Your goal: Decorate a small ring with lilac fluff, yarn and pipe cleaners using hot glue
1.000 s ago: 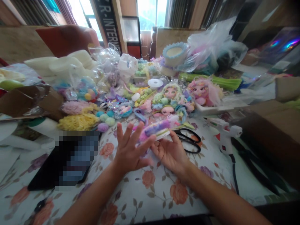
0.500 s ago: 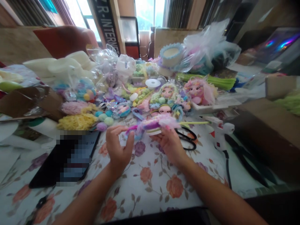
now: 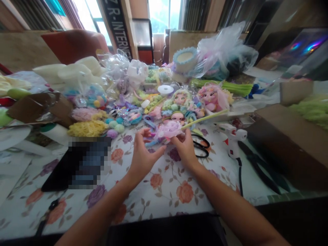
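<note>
Pink piece (image 3: 169, 130) partly behind the right hand (image 3: 186, 148), scissors' (image 3: 205, 147) blades hidden, tablet screen (image 3: 88, 162) pixelated.

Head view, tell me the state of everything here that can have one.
Left hand: open, thumb apart from fingers
Right hand: closed on pink ruffled piece
Pink ruffled piece: held
Black scissors: handles visible, blades hidden
Glue gun: lying on its side
Black device: lying flat, screen pixelated
Cardboard box at right: flap raised

Tall clear glass window (image 3: 165, 15): daylight ahead of you, washed white.
Desk under white floral cloth (image 3: 166, 193): softly lit, shadows faint.
Clear plastic bag (image 3: 222, 49): pale glare.
Your bare hands (image 3: 143, 153): slightly soft.
Flat black device (image 3: 74, 164): screen pixelated.
Brown cardboard box (image 3: 287, 148): dim, stretched on your right.
</note>
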`<state>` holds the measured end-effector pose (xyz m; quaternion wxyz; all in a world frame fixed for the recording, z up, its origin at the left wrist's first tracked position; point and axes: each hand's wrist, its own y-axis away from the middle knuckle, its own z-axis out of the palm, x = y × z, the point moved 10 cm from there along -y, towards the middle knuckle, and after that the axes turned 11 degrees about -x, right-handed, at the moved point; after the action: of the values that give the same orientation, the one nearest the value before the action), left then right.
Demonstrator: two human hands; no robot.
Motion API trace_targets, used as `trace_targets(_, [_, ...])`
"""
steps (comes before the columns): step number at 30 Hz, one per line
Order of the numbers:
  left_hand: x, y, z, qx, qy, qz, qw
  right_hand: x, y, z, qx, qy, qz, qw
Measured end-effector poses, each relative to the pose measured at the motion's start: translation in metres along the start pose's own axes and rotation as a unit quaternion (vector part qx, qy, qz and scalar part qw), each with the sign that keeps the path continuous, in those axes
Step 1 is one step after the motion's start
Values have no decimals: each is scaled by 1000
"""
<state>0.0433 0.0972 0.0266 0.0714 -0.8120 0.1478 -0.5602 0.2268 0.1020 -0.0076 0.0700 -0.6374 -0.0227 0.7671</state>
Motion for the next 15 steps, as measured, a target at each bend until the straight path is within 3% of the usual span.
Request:
trace_targets(2, [23,-4,2,-9,-76,90,993,0,0,0,-16,48,-1,999])
trace_targets(5, [42,-13,11,-40,-140,173,974,5,-2,0,-32,81,20,996])
trace_targets(10, [46,-21,10,-49,-137,217,965,12,-4,-1,-48,92,49,993])
trace_targets(15, [52,-12,5,-6,-145,243,959,16,0,5,-65,105,64,990])
